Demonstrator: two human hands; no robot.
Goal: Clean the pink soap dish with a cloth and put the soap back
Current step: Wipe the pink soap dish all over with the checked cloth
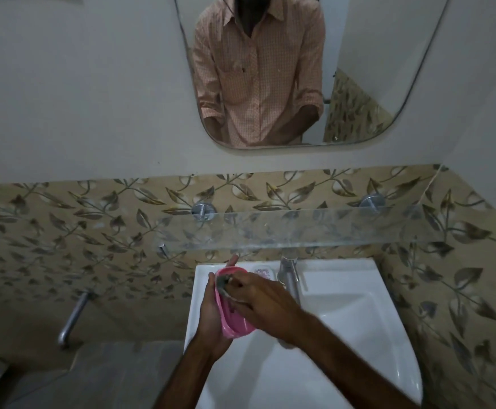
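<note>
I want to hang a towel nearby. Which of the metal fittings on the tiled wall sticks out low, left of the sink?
The long curved metal bar, left of the sink. The round shelf mounts sit higher, holding the glass shelf.

Person, seen directly and by reflection. Forearms bare; left hand [211, 317] and right hand [265, 302] bare, no gloves, rings or watch visible. Shirt [258, 78], reflected in the mirror [358, 54]: light orange-and-white small check, pointed collar, front button placket, chest pocket, sleeves rolled to about the elbows.
</note>
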